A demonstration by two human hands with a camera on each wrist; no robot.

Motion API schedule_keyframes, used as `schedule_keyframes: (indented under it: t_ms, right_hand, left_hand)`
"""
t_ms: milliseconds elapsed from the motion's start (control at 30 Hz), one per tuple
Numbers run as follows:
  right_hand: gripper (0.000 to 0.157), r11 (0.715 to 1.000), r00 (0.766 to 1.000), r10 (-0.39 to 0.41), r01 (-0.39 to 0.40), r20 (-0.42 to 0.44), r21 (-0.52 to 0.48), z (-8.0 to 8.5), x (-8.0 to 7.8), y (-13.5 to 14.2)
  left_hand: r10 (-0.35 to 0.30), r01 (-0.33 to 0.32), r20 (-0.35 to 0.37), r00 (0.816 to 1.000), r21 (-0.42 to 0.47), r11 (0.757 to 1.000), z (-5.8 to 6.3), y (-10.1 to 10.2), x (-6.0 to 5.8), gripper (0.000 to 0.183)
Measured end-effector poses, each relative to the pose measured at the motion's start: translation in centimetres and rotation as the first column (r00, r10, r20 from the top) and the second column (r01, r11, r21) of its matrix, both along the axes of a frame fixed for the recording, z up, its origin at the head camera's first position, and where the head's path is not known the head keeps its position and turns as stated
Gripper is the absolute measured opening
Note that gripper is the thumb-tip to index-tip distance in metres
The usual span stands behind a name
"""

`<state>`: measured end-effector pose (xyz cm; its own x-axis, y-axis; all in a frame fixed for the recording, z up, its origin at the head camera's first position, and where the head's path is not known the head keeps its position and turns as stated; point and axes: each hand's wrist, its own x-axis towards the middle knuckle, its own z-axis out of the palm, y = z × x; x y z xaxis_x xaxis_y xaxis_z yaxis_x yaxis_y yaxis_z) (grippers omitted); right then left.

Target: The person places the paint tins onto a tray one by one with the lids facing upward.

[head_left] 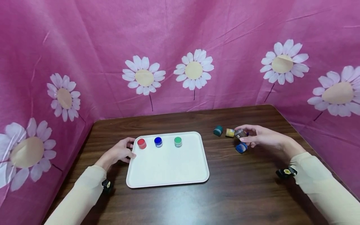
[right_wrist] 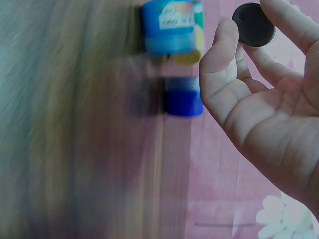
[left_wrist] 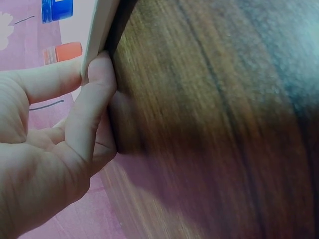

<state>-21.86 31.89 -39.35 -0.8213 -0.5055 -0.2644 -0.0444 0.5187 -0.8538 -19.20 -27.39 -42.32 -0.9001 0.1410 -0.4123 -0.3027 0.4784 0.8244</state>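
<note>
My left hand [head_left: 121,150] pinches the left rim of a white tray [head_left: 168,168], thumb on top and fingers beneath in the left wrist view. Along the tray's far side stand a red paint jar [head_left: 142,144], a blue paint jar [head_left: 158,142] and a green paint jar [head_left: 178,142]. Right of the tray, my right hand [head_left: 260,136] holds a small paint jar [head_left: 240,134] with a black lid [right_wrist: 254,25] between thumb and fingers. Close by lie a brighter blue jar [head_left: 241,147], a yellow jar [head_left: 230,133] and a teal jar [head_left: 217,130]. A dark blue jar [right_wrist: 183,97] is mostly hidden behind the right hand in the head view.
The brown wooden table [head_left: 225,193] carries everything. A pink curtain [head_left: 168,28] printed with white daisies surrounds its back and sides. Both wrists wear dark straps over cream sleeves [head_left: 315,175].
</note>
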Motion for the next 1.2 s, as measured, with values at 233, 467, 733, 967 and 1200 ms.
schedule_keyframes:
  t_ms: [233, 467, 733, 967, 1200]
  right_hand:
    - [0.056, 0.995, 0.997, 0.069, -0.068, 0.016, -0.067, 0.5, -1.0, -3.2]
    - [0.058, 0.991, 0.994, 0.106, -0.103, 0.04, -0.083, 0.9, -1.9, -6.4]
    - [0.066, 0.98, 0.985, 0.15, -0.138, 0.082, -0.145, 1.5, -2.8, -10.0]
    - [0.057, 0.966, 0.979, 0.186, -0.168, 0.077, -0.197, 0.7, -3.3, -12.5]
    - [0.051, 0.962, 0.978, 0.181, -0.154, 0.102, -0.226, -0.1, -3.6, -14.3]
  left_hand:
    - [0.005, -0.005, -0.002, 1.0, 0.007, 1.0, 0.3, 0.1, 0.1, 0.074]
    - [0.006, -0.006, 0.003, 1.0, 0.007, 1.0, 0.3, 0.2, 0.1, 0.074]
    - [0.011, -0.011, 0.014, 1.0, -0.006, 1.0, 0.3, 0.0, 0.2, 0.074]
    - [0.015, -0.015, 0.012, 1.0, 0.004, 1.0, 0.2, 0.0, 0.2, 0.074]
    - [0.017, -0.017, 0.012, 1.0, 0.0, 1.0, 0.3, 0.0, 0.1, 0.074]
